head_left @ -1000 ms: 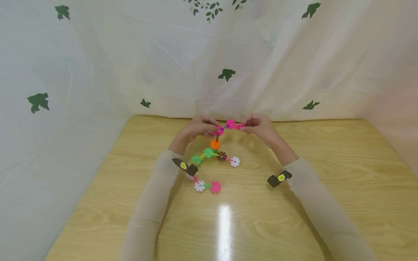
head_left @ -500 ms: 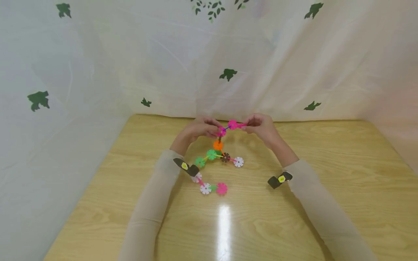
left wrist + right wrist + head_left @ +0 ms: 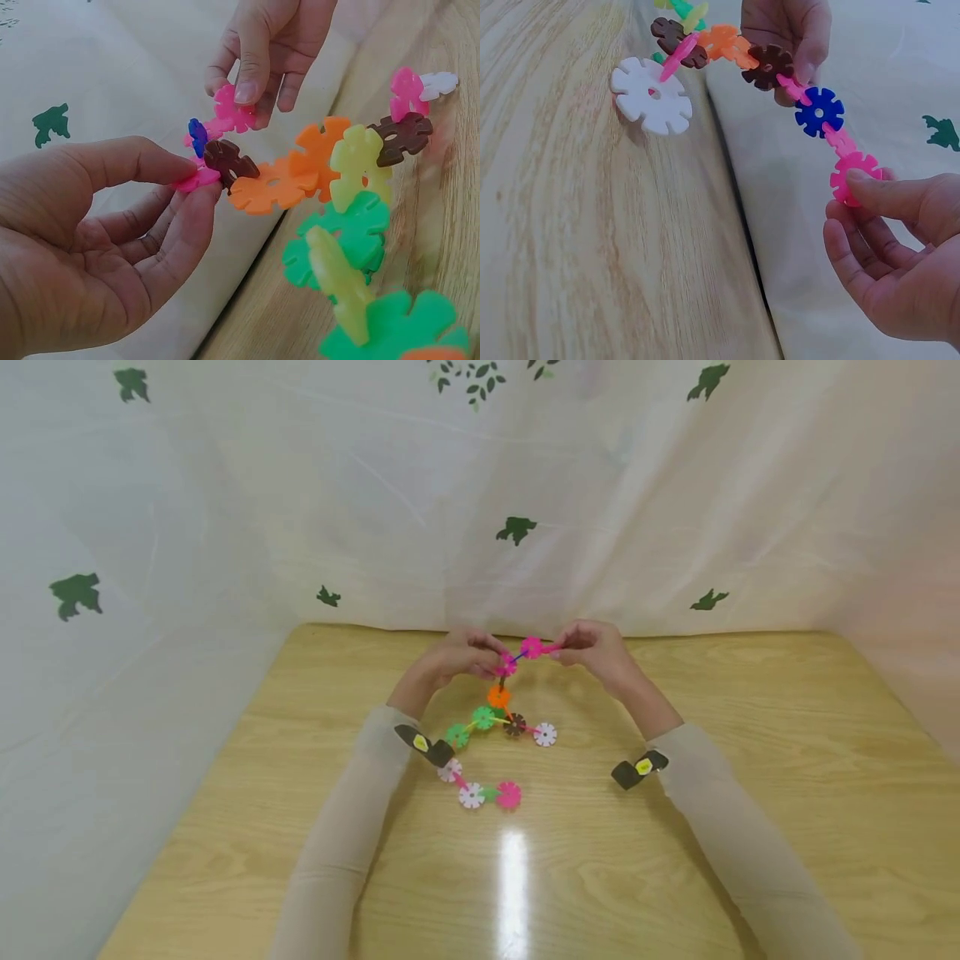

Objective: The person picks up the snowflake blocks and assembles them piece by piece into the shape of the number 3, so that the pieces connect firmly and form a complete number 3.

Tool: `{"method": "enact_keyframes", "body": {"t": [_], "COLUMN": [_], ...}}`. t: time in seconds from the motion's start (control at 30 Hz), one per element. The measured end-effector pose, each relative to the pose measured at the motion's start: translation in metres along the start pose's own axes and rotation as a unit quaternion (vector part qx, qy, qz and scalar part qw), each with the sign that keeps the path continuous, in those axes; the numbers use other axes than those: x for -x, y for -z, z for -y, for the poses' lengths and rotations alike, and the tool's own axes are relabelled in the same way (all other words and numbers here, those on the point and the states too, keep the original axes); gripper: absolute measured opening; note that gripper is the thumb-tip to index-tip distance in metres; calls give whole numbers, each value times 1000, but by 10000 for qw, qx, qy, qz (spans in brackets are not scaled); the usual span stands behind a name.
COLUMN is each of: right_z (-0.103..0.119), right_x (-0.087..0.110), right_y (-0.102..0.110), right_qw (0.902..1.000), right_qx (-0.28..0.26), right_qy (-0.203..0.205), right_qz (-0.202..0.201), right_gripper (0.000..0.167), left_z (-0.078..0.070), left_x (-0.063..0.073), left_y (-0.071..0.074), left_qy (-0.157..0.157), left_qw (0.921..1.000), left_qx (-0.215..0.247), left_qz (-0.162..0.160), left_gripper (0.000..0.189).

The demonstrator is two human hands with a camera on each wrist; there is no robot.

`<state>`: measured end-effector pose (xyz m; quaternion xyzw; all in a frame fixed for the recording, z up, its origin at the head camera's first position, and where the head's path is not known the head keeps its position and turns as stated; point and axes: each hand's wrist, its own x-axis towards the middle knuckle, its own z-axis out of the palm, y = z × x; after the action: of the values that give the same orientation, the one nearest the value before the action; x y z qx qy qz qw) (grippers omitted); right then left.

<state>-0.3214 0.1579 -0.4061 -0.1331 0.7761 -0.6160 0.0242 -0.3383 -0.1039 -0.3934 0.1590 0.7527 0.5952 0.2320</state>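
A chain of slotted plastic flower discs, joined edge to edge, runs between both hands and down across the table. My left hand [image 3: 461, 656] pinches a pink disc [image 3: 196, 178] between thumb and fingers, beside a brown disc [image 3: 776, 58]. At the chain's far end, my right hand [image 3: 596, 653] pinches another pink disc [image 3: 847, 180] by its edge. Between the hands sit a blue disc [image 3: 831, 114] and a further pink disc [image 3: 838, 140]. Beyond the left hand follow orange [image 3: 498, 697], brown and green [image 3: 483, 718] discs. My left wrist strap hides part of the chain.
A side branch ends in a white disc [image 3: 545, 727]. Nearer me, the chain ends in a white disc [image 3: 467, 802] and a pink disc [image 3: 509, 795]. The wooden table [image 3: 675, 860] meets a pale curtain [image 3: 375, 527] with green bird prints, just behind the hands.
The near end of the chain has shifted slightly right and towards me. Both hands stay almost in place, and the pink disc at the right fingertips now appears more edge-on.
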Motion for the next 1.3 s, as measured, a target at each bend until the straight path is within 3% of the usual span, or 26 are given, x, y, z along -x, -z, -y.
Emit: {"method": "enact_keyframes", "body": {"t": [0.2, 0.6, 0.93, 1.3], "right_z": [-2, 2, 7, 3], "right_x": [-1, 2, 1, 2], "right_y": [-2, -5, -2, -4], "right_qw": [9999, 9976, 9891, 9841], "right_qx": [29, 301, 863, 729], "right_qy": [124, 502, 1057, 1529], "right_qz": [97, 369, 551, 532], "right_gripper": [17, 10, 8, 7], "left_z": [0, 4, 4, 3], "left_x": [-2, -7, -6, -4], "left_y": [-5, -17, -18, -15], "left_qy": [-156, -194, -483, -565], "left_qw": [9996, 9997, 9980, 9972], "left_qx": [-168, -55, 273, 356], "left_qz": [188, -153, -304, -325], "left_gripper": [34, 28, 25, 26]}}
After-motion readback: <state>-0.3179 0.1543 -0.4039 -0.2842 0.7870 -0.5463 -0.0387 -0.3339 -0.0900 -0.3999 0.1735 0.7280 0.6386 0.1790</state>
